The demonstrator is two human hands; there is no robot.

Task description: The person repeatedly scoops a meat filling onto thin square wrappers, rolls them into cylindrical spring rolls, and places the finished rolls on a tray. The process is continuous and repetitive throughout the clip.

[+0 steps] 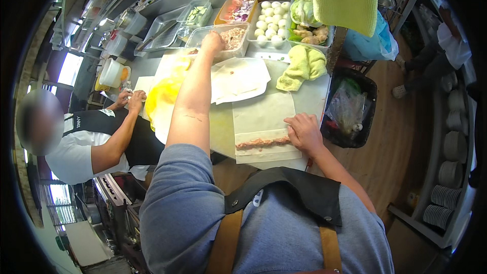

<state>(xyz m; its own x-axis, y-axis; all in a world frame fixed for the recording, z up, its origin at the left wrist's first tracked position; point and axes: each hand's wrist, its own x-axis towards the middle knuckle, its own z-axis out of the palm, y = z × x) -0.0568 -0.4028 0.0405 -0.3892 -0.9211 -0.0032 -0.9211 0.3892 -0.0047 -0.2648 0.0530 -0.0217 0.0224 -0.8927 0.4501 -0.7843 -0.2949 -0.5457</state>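
Mince (pixel 234 36) tub (pixel 231 54) at 11 o'clock has the left hand (pixel 213 42) in it, can't tell if gripping. White balls (pixel 273 19) in the box (pixel 265 44) at 12. Pale wrapper's (pixel 264 116) flat mid-tabletop (pixel 311 97), lumpy pinkish strip (pixel 256 143) toward 6, right hand (pixel 303 131) on its 3 o'clock edge, fingers apart.

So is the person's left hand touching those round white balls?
Apart. The head view shows it plainly: the left hand is at the tub of pinkish filling, and some of that filling lies between it and the white balls.
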